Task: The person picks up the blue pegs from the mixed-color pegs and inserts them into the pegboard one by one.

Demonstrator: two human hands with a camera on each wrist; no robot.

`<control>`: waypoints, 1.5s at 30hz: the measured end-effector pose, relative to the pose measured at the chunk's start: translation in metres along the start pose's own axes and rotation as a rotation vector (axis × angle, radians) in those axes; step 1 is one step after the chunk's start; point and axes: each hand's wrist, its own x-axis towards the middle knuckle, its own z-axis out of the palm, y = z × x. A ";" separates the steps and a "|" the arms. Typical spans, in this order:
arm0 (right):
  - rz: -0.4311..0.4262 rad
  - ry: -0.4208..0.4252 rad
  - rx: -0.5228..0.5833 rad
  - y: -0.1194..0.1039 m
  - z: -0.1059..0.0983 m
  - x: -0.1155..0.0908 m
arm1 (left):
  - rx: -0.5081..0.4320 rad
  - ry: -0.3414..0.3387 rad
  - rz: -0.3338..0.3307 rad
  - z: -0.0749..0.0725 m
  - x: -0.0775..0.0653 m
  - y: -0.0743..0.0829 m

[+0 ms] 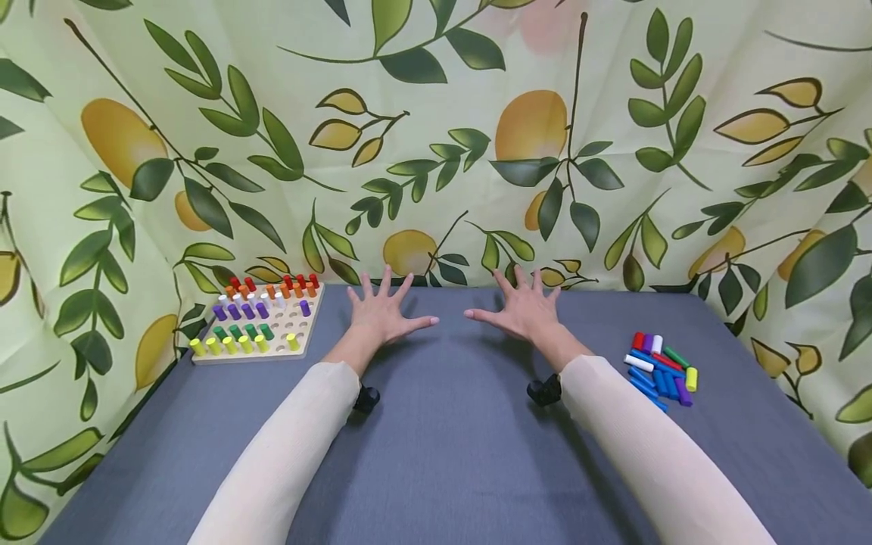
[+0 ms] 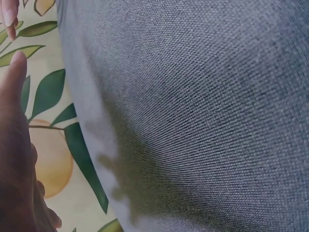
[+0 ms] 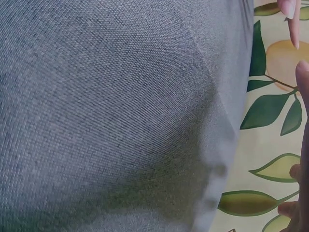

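Observation:
Both hands hover over the grey cloth-covered table [image 1: 436, 454] with fingers spread, holding nothing. My left hand [image 1: 383, 314] is left of the middle, its thumb pointing toward the other hand. Mirroring it on the right is my right hand [image 1: 527, 312]; a gap separates the two thumbs. To the left of the left hand stands a wooden pegboard [image 1: 255, 353] with rows of red, orange, white, purple, green and yellow pegs, some holes bare. Right of the right hand lies a loose pile of coloured pegs [image 1: 661, 381], many of them blue.
A curtain [image 1: 436, 204] printed with leaves and fruit hangs behind the table and along both sides. Small black wrist cameras sit below each wrist, the left camera [image 1: 366, 399] and the right camera [image 1: 543, 391]. Shadows of the hands fall on the cloth.

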 end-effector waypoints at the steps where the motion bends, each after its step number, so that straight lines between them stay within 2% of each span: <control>1: 0.000 0.001 0.002 -0.001 0.001 0.001 | 0.001 0.000 0.000 0.000 -0.001 -0.001; 4: -0.005 0.004 -0.003 -0.002 0.003 0.001 | 0.015 0.011 0.006 -0.001 -0.002 -0.002; 8: -0.023 0.017 -0.054 0.001 0.000 -0.004 | 0.050 0.061 0.065 -0.004 -0.007 -0.005; 12: -0.064 0.062 -0.038 0.002 -0.009 -0.012 | 0.020 0.112 0.133 -0.013 -0.020 -0.019; 17: -0.176 0.140 0.052 -0.010 -0.017 -0.014 | -0.051 0.168 0.129 -0.027 -0.043 -0.065; 22: -0.267 0.190 0.139 -0.034 -0.017 -0.014 | -0.021 0.223 0.100 -0.031 -0.061 -0.122; 28: -0.326 0.205 0.253 -0.069 -0.009 -0.012 | -0.034 0.275 0.028 -0.020 -0.083 -0.183; 32: -0.339 0.192 0.351 -0.094 0.002 -0.010 | -0.083 0.301 -0.059 -0.011 -0.094 -0.210; 35: -0.333 0.167 0.449 -0.112 0.014 -0.008 | -0.163 0.299 -0.146 -0.006 -0.100 -0.221; 40: -0.311 0.102 0.636 -0.146 0.038 -0.004 | -0.257 0.308 -0.282 0.003 -0.106 -0.231; 45: -0.299 0.042 0.734 -0.180 0.063 -0.001 | -0.353 0.279 -0.340 0.007 -0.113 -0.238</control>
